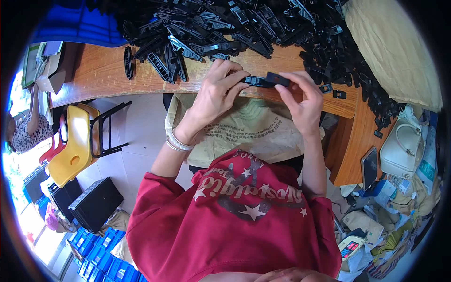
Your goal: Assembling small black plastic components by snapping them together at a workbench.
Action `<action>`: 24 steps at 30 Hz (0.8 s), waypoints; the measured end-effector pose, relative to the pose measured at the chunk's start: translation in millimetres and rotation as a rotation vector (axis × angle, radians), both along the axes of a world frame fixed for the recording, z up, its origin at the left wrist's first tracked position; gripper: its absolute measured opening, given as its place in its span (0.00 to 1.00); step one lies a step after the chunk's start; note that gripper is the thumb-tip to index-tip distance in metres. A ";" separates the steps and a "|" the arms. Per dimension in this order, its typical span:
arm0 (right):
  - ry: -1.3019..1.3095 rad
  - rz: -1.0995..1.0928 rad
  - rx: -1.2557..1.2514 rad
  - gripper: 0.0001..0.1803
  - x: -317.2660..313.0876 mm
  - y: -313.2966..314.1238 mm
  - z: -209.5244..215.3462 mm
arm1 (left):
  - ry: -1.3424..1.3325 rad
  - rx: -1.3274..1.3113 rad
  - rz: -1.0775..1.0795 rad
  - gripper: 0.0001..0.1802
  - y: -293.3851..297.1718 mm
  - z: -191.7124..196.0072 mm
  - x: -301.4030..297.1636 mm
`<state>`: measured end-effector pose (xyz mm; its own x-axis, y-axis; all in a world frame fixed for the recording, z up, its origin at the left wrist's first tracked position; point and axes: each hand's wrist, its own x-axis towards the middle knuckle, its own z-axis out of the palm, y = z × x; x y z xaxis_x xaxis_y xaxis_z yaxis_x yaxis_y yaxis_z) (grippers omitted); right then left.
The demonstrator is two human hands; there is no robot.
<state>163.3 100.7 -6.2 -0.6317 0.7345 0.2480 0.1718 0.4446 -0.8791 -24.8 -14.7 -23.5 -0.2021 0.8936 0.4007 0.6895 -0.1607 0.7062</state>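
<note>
Just in front of the table's near edge, my left hand (220, 87) pinches one end of a small black plastic part (256, 81) with slots along it. A flat black plastic piece (278, 80) meets the part's right end, and my right hand (303, 94) grips it between thumb and fingers. Whether the two pieces are joined or only touching, I cannot tell. Beyond my hands lies a big heap of similar black plastic parts (211, 35) on the wooden table (101, 70).
A paper sack (258, 136) lies over my lap. Two small black parts (339, 94) sit right of my right hand. A white handbag (401, 148) and a phone (369, 167) are at the right. To the left stand a yellow chair (73, 141) and another person (30, 124).
</note>
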 end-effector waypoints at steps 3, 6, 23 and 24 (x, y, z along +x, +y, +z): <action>-0.048 0.049 0.092 0.13 5.7 4.5 -2.5 | -0.005 -0.010 -0.007 0.12 1.0 0.9 0.2; -0.096 0.087 0.115 0.13 6.9 7.6 -3.7 | -0.001 0.001 -0.025 0.11 1.6 1.5 0.1; -0.029 0.027 0.152 0.14 -10.1 -14.1 -10.7 | 0.050 0.035 -0.084 0.13 4.8 -0.8 1.2; -0.025 0.026 0.156 0.14 -8.1 -14.7 -10.2 | 0.060 0.031 -0.087 0.13 4.2 -0.5 0.5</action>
<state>155.2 86.0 -16.4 -0.6574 0.6716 0.3416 0.1796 0.5800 -0.7946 -24.3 -10.5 -24.0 -0.0995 0.8937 0.4375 0.7127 -0.2428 0.6581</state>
